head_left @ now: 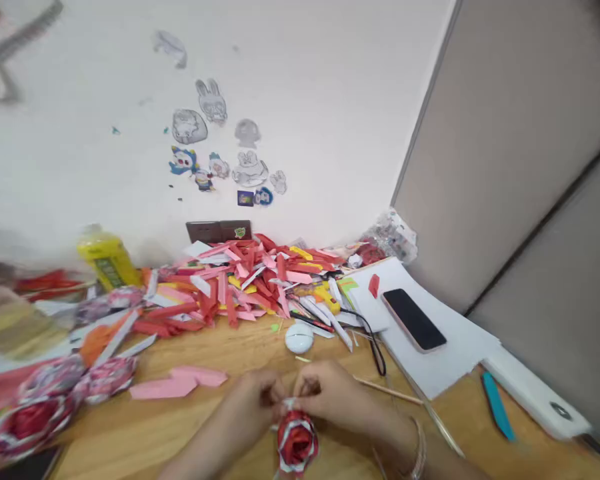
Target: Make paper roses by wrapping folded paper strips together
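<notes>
A red paper rose with white edges [298, 441] is at the bottom centre of the head view, its spiral centre facing up. My left hand [255, 399] closes its fingertips on the white upper edge of the rose. From the other side, my right hand [333, 397] pinches that same edge, thumb and forefinger close to my left fingers. What lies between the fingertips is partly hidden. Folded pink paper strips [180, 383] lie left of my left hand. A white rounded object [299, 339] sits just beyond both hands.
A pile of folded red, pink and white paper strips [250, 273] spreads along the wall, with a yellow glue gun [327, 298] at its right. A phone [414, 320] rests on white paper [455, 360]. Finished paper roses [105, 379] and a yellow bottle [109, 259] stand left.
</notes>
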Demonstrator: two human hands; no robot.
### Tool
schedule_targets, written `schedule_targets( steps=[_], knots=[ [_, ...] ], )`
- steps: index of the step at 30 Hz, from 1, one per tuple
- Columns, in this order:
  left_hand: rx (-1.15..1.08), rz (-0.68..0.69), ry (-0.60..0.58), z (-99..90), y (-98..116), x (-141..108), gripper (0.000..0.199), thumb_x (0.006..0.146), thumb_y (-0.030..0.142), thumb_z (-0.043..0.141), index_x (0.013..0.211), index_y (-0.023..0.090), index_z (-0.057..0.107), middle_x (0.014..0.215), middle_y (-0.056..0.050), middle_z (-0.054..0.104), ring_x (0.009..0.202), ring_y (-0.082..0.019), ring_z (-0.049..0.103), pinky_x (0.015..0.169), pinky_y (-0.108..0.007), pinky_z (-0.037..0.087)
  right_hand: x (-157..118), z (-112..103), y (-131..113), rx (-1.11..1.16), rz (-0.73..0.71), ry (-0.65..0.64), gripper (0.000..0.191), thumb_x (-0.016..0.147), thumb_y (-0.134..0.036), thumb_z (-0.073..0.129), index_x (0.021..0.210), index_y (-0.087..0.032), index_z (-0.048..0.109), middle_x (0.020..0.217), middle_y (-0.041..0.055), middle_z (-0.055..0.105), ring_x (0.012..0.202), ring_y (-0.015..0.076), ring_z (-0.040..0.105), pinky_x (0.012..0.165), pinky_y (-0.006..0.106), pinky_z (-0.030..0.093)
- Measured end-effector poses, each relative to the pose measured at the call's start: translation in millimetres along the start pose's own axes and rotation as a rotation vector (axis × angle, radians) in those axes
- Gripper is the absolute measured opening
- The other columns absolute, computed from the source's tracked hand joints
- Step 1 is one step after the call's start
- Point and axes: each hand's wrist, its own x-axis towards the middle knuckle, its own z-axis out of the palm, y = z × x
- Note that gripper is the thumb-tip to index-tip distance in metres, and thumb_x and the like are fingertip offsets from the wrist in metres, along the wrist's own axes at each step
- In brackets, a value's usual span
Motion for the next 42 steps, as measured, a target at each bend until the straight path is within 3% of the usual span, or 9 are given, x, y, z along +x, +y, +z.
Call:
schedule_targets(
  steps=[5, 9, 13, 17, 23, 29, 36, 42],
  knots=[
    [-0.001, -0.024, 0.015, 0.2, 6.7, -3.0, 0.008, 0.065, 0.020, 0.054, 0.063, 0.014, 0.060, 0.059, -0.001, 0.062, 0.057, -0.016, 0.056, 0.052, -0.022, 0.039, -5.9, 4.9, -10.4, -0.235, -0.095, 0.101, 0.011, 0.069, -0.011, 0.063, 0.059, -0.014, 0.059, 0.055, -0.0046, 0.054, 0.052, 0.0076, 0.045, 0.048, 0.017, 0.028],
    [0.024, 0.022, 0.054, -6.5, 16.1, -6.6, 0.014, 0.070, 0.017, 0.050, 0.066, 0.015, 0.063, 0.066, -0.003, 0.068, 0.064, -0.017, 0.062, 0.061, -0.024, 0.044, -7.4, 1.6, -17.8, -0.281, -0.167, 0.176, 0.011, 0.070, -0.007, 0.061, 0.062, -0.014, 0.061, 0.061, -0.0025, 0.059, 0.059, 0.0091, 0.050, 0.054, 0.017, 0.032],
    [0.191, 0.103, 0.126, -10.6, 19.4, -10.2, 0.016, 0.074, 0.019, 0.050, 0.066, 0.018, 0.063, 0.069, -0.003, 0.068, 0.068, -0.018, 0.063, 0.063, -0.025, 0.044, -8.2, -1.8, -18.7, -0.156, -0.143, 0.135, 0.007, 0.072, -0.009, 0.061, 0.073, -0.016, 0.064, 0.068, -0.0018, 0.064, 0.061, 0.0094, 0.055, 0.056, 0.016, 0.036],
    [0.323, 0.216, 0.123, -10.9, 20.0, -12.7, 0.022, 0.080, 0.019, 0.045, 0.067, 0.019, 0.063, 0.070, -0.002, 0.067, 0.069, -0.016, 0.062, 0.063, -0.024, 0.043, -9.4, -1.8, -18.7, -0.224, -0.115, 0.099, 0.007, 0.074, -0.011, 0.061, 0.075, -0.016, 0.065, 0.069, -0.0011, 0.065, 0.062, 0.0103, 0.056, 0.056, 0.017, 0.035],
    [0.328, 0.127, 0.073, -18.0, 32.5, -14.7, 0.017, 0.077, 0.019, 0.050, 0.070, 0.017, 0.065, 0.074, -0.003, 0.070, 0.071, -0.017, 0.063, 0.065, -0.024, 0.044, -9.4, -0.7, -20.7, -0.305, -0.153, 0.128, 0.006, 0.075, -0.014, 0.060, 0.073, -0.016, 0.065, 0.068, -0.0009, 0.064, 0.062, 0.0103, 0.054, 0.055, 0.018, 0.033],
    [0.387, 0.206, 0.026, -18.0, 24.9, -13.0, 0.029, 0.080, 0.017, 0.042, 0.068, 0.017, 0.068, 0.071, -0.005, 0.071, 0.066, -0.017, 0.063, 0.062, -0.024, 0.043, -10.7, -1.4, -25.1, -0.313, -0.146, 0.137, 0.007, 0.074, -0.013, 0.058, 0.073, -0.017, 0.064, 0.070, -0.0009, 0.064, 0.064, 0.0104, 0.054, 0.056, 0.018, 0.034],
    [0.474, 0.185, 0.091, -4.9, 12.0, -5.3, 0.030, 0.077, 0.018, 0.041, 0.056, 0.020, 0.062, 0.058, -0.001, 0.065, 0.053, -0.016, 0.057, 0.052, -0.023, 0.038, -6.8, 2.8, -14.4, -0.136, -0.134, 0.108, 0.008, 0.071, -0.012, 0.058, 0.074, -0.016, 0.063, 0.066, -0.0017, 0.061, 0.060, 0.0097, 0.054, 0.053, 0.017, 0.035],
    [0.507, 0.151, 0.099, -2.9, 16.9, -9.9, 0.028, 0.078, 0.016, 0.039, 0.058, 0.018, 0.059, 0.064, -0.003, 0.066, 0.060, -0.017, 0.058, 0.055, -0.024, 0.038, -2.7, 7.7, -7.7, 0.020, -0.089, 0.142, 0.008, 0.065, -0.006, 0.057, 0.064, -0.014, 0.060, 0.056, -0.0047, 0.055, 0.052, 0.0076, 0.048, 0.048, 0.016, 0.032]
  ],
)
